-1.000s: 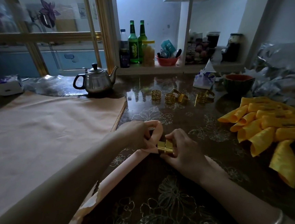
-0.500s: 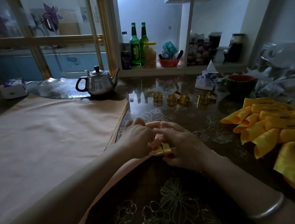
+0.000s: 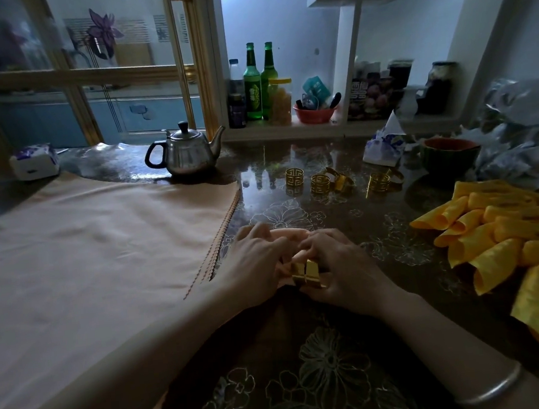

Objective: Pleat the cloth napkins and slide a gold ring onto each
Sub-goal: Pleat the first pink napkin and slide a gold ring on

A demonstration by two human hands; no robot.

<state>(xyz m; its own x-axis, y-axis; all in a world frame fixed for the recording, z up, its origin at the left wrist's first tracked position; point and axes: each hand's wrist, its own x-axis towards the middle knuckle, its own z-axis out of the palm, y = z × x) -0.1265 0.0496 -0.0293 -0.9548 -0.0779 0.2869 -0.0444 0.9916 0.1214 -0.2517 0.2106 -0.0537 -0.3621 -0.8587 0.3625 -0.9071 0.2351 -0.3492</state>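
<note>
A pleated peach napkin lies folded into a narrow strip at the table's middle, its looped end poking out beyond my fingers. My left hand grips the strip from the left. My right hand holds a gold ring that sits around the strip. Several loose gold rings stand farther back on the table. A stack of flat peach napkins covers the left side. Yellow ringed napkins are piled at the right.
A steel teapot stands behind the peach stack. A dark bowl and a tissue pack sit at the back right. Bottles and jars line the shelf behind. The table top is dark glass with flower patterns.
My left hand has closed in over the napkin's folded end and my right fingers have reached over the ring. The ring has slid along the strip toward me.
</note>
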